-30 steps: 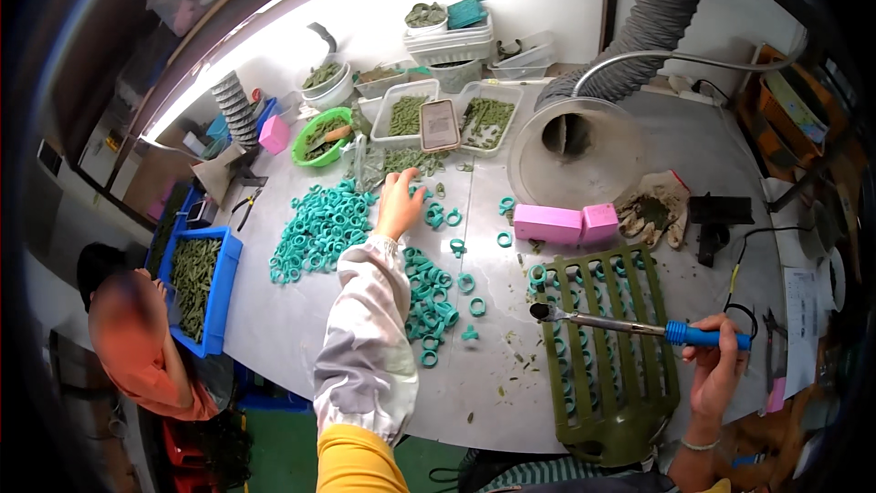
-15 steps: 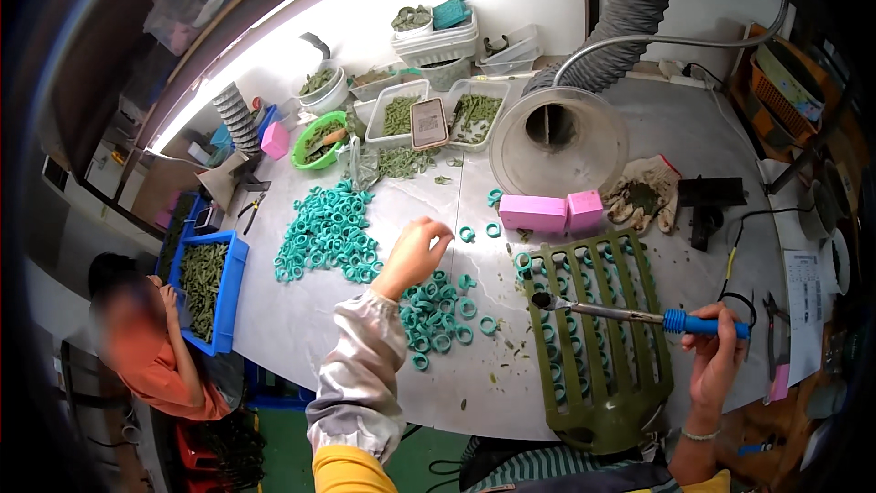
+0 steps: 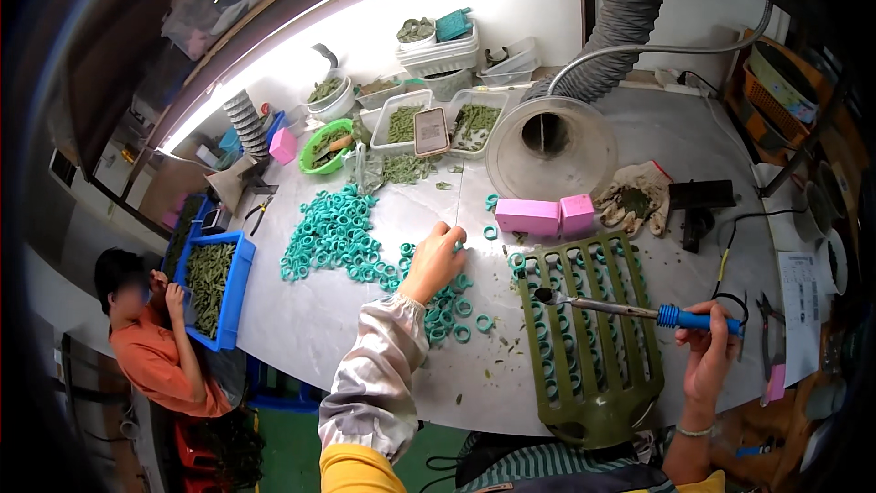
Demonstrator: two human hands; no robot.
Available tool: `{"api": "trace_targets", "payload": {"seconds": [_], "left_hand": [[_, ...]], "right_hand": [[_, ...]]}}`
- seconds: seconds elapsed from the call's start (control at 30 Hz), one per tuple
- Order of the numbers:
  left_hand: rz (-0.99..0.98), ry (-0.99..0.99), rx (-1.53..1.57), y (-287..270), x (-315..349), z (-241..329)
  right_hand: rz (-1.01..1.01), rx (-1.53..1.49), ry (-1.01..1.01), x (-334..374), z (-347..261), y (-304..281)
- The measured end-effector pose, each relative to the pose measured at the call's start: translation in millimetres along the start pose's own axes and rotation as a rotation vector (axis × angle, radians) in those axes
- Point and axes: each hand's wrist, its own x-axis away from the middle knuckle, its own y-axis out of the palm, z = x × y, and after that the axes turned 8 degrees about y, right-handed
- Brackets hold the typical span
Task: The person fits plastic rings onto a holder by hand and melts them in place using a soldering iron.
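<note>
My left hand point(image 3: 432, 265) is over the teal rings point(image 3: 447, 315) in the middle of the table, fingertips pinched on a single teal ring point(image 3: 459, 246), mostly hidden by the fingers. A larger heap of teal rings point(image 3: 333, 236) lies to its left. In my right hand point(image 3: 709, 356) is a soldering iron point(image 3: 630, 309) with a blue handle, held level with its metal shaft pointing left. Its dark, broad tip hovers over the left side of an olive-green slotted frame point(image 3: 598, 406), where teal rings sit in rows between the bars. One ring point(image 3: 516, 261) rests at the frame's upper left corner.
Pink blocks point(image 3: 527, 217) stand behind the frame, near a clear extraction hood point(image 3: 593, 160) and a stained glove point(image 3: 634, 198). Tubs of green pieces point(image 3: 476, 124) line the back. Pliers point(image 3: 766, 333) lie right. At left, another person point(image 3: 160, 356) sits by a blue crate point(image 3: 239, 288).
My left hand has moved slightly right and its fingertips have closed on a ring that lay apart. The soldering iron stays over the frame; the whole view has shifted a little.
</note>
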Motion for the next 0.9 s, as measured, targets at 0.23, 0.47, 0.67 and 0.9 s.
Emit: {"api": "trace_targets", "payload": {"seconds": [0.23, 0.47, 0.67, 0.9], "left_hand": [[0.014, -0.110, 0.072, -3.8, 18.6, -7.2], [-0.038, -0.116, 0.680, -12.4, -2.9, 81.2], [-0.003, 0.171, 0.374, 9.1, -21.0, 109.7], [0.007, 0.269, 0.146, 33.4, -28.4, 107.3]], "right_hand": [[0.023, 0.000, 0.000, -1.1, 3.2, 2.1], [-0.013, 0.024, -0.034, -10.9, 13.0, 2.2], [-0.025, 0.014, -0.034, -20.2, 31.7, 5.1], [-0.065, 0.018, 0.019, -26.4, 38.1, 11.5]]}}
